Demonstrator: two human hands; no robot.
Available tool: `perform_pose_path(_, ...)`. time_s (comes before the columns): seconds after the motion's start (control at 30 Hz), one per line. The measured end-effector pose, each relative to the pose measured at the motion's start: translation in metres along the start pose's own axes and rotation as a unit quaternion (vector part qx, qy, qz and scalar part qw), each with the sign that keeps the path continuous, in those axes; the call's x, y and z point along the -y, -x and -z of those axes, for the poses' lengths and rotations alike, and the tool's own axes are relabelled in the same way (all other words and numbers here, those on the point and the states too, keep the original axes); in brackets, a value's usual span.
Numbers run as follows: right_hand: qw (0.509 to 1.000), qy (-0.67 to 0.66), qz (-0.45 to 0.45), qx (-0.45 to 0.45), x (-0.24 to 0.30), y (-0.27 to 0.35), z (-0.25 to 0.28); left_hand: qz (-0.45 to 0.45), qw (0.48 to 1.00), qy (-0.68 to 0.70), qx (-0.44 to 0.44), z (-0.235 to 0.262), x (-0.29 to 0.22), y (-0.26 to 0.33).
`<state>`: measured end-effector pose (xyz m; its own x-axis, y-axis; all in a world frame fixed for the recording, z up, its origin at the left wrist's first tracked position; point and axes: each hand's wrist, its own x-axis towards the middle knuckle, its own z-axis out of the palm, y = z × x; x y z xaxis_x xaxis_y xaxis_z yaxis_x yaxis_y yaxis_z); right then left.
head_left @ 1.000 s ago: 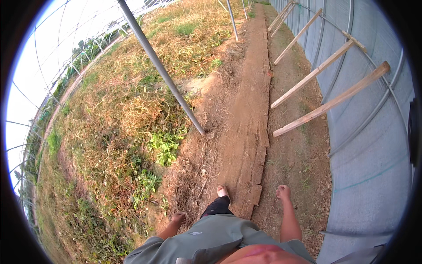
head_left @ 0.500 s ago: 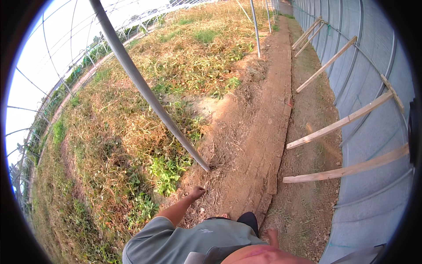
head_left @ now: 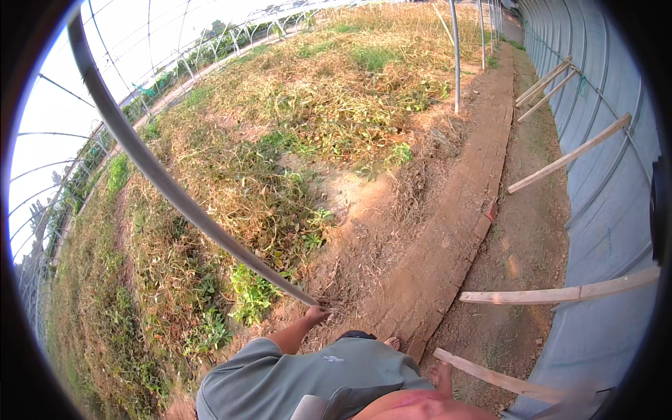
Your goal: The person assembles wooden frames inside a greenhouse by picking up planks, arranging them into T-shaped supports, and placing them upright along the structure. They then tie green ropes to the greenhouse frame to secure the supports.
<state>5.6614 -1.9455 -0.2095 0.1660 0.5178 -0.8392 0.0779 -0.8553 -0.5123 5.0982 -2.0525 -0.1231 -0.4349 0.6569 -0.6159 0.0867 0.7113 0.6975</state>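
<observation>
My left hand (head_left: 317,314) hangs low in front of me, its fingers loosely curled with nothing visible in them. It overlaps the foot of a grey metal pole (head_left: 189,206) in the head view; whether they touch, I cannot tell. Down by my right side, my right hand (head_left: 443,373) shows only in part, and its fingers are not distinct. Close to it is the lower end of a pale wooden brace (head_left: 490,376).
A brown boarded path (head_left: 427,245) runs ahead. Dry, yellowing plants (head_left: 224,182) cover the left side, with green leaves (head_left: 252,292) near the pole. More wooden braces (head_left: 560,292) lean against a grey-blue sheet wall (head_left: 605,231) at right. Another upright pole (head_left: 456,63) stands farther on.
The view has moved forward and turned left: the braces and path appear nearer and farther right. The near pole's foot now meets my left hand in the picture.
</observation>
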Motion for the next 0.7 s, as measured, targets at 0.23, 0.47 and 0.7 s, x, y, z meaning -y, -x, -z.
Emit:
perform_pose_path(0.23,0.978,0.127,0.162,0.026,0.294,-0.126,-0.023,0.195,0.968,0.145,-0.059,-0.027,-0.029,-0.066)
perform_pose_path(0.47,0.977,0.132,0.164,0.029,0.423,-0.217,-0.075,0.172,0.983,-0.054,-0.045,-0.057,-0.199,-0.247)
perform_pose_path(0.7,0.982,0.073,0.147,0.093,0.450,-0.300,-0.069,-0.064,0.994,-0.085,-0.014,-0.125,-0.507,-0.447)
